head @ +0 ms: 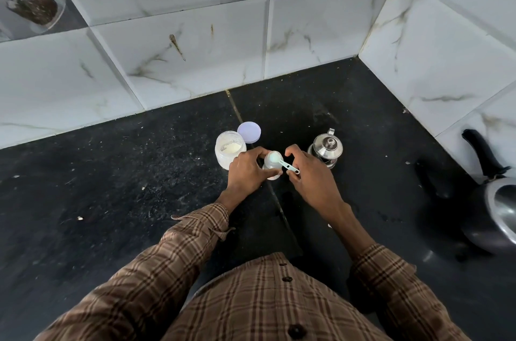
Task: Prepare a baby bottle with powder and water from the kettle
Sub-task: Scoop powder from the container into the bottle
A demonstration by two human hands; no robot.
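Observation:
A small clear baby bottle (pixel 271 170) stands open on the black counter, and my left hand (pixel 245 171) grips its side. My right hand (pixel 310 173) pinches the handle of a pale green measuring scoop (pixel 282 162), whose bowl sits over the bottle's mouth. Just left of the bottle stands an open jar of white powder (pixel 229 152), with its lilac lid (pixel 249 131) lying behind it. A small steel kettle (pixel 327 148) with its lid on stands to the right of my right hand.
A large metal pot with a black handle (pixel 499 201) sits at the right edge of the counter. White marble-look tiles (pixel 195 47) wall the back and right sides. A glass jar of dark contents (pixel 33 5) shows at the top left.

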